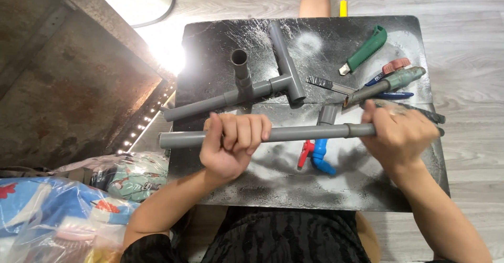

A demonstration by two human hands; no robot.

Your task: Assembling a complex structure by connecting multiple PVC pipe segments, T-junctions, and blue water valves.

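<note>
My left hand (pixel 233 145) is closed around a long grey plastic pipe (pixel 294 133) that I hold level above a black board (pixel 252 181). My right hand (pixel 401 137) grips the same pipe at its right end, next to a grey tee fitting (pixel 328 117). Below the pipe lies a blue valve with a red handle (pixel 315 155). Farther back on the board rests a second grey pipe assembly (pixel 252 87) with tee joints and an upright stub.
A green-handled utility knife (pixel 367 50), a hacksaw blade (pixel 328 85), blue-handled pliers (pixel 391 92) and a grey fitting with a reddish cap (pixel 401 74) lie at the board's right rear. A rusty metal surface (pixel 68 79) stands left; plastic bags (pixel 58 210) at lower left.
</note>
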